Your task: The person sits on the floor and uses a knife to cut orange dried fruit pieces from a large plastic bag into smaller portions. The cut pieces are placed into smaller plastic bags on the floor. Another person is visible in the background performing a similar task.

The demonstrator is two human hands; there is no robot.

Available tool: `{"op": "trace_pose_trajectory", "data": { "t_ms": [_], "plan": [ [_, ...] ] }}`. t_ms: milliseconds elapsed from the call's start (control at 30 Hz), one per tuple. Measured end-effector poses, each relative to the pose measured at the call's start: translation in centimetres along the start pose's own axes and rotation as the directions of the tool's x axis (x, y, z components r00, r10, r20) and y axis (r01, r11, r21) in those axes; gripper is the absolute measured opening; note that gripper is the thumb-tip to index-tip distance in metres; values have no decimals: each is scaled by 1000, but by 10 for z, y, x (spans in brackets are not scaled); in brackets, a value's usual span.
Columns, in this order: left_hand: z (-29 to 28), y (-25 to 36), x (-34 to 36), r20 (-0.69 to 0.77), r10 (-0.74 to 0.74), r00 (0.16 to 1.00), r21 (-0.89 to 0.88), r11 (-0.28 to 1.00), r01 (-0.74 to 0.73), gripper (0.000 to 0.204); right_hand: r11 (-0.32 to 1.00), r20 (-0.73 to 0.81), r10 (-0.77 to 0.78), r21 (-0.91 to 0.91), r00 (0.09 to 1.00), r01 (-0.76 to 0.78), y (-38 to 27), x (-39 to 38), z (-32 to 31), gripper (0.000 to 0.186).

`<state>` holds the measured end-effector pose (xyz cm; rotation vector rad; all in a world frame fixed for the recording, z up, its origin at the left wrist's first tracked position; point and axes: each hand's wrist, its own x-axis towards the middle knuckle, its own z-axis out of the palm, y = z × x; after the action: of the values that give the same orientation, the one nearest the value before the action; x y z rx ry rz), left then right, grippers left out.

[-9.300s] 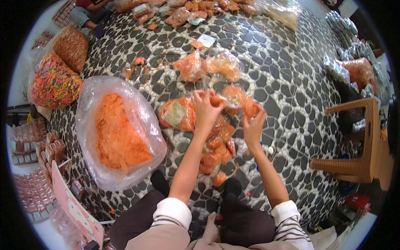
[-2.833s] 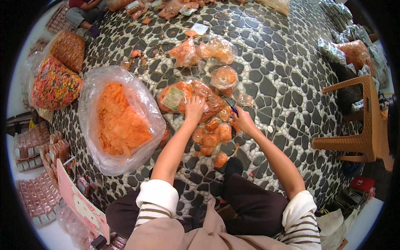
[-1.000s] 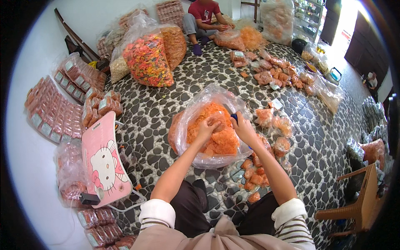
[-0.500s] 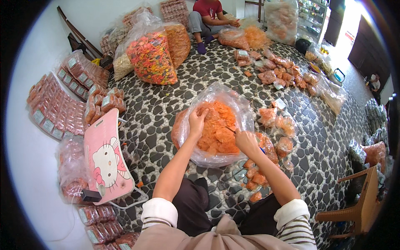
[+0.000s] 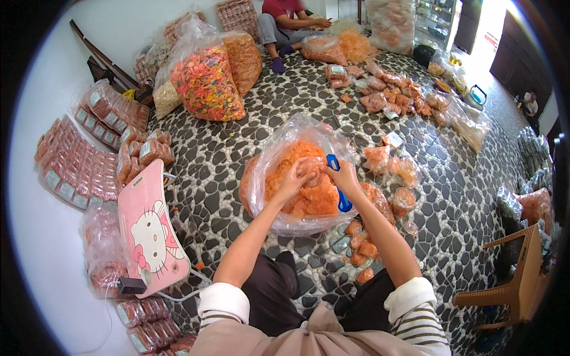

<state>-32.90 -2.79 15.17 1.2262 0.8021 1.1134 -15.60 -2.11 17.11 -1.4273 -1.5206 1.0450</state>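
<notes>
A large clear plastic bag (image 5: 270,222) stands open before me, filled with thin orange chips (image 5: 297,157). Over its mouth my left hand (image 5: 297,180) is closed on a small clear packet of orange chips (image 5: 310,165). My right hand (image 5: 346,178) is closed around a blue box cutter (image 5: 344,200), whose handle lies across the palm. Fingers of the right hand also meet the packet's right edge. Where the cutter's blade ends against the plastic cannot be made out.
Small orange packets (image 5: 363,249) lie right of the bag. A pink folding table (image 5: 160,231) leans at left, near stacked packets (image 5: 77,163). Tall sacks of colourful snacks (image 5: 208,83) stand behind. Another person (image 5: 285,26) sits at the back. A brown plastic chair (image 5: 504,291) is at right.
Both hands have come together over the bag. A small packet now shows between them, and the blue cutter has turned so its handle is visible in my right hand.
</notes>
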Motion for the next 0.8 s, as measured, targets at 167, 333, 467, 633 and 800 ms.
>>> {"op": "trace_pose_trajectory", "data": {
  "t_ms": [167, 333, 467, 633, 800],
  "plan": [
    [22, -4, -2, -295, 264, 918, 574, 817, -50, 69, 996, -145, 71, -47, 987, -78, 1, 0, -1, 24],
    [33, -5, -2, -212, 288, 934, 562, 818, -124, 65, 996, -72, 17, -85, 997, -23, -7, -8, 0, 24],
    [29, -8, -2, -213, 156, 964, 586, 810, -1, 58, 990, -113, -31, -138, 993, 15, -14, -11, 3, 24],
    [27, -24, 3, -230, 70, 971, 425, 904, 36, 53, 982, -134, -71, -181, 988, 46, -14, -10, 7, 22],
    [21, -37, 5, -173, 168, 971, 494, 867, -62, 50, 999, 8, 16, -49, 1000, -16, -6, -7, 5, 24]
  ]
}}
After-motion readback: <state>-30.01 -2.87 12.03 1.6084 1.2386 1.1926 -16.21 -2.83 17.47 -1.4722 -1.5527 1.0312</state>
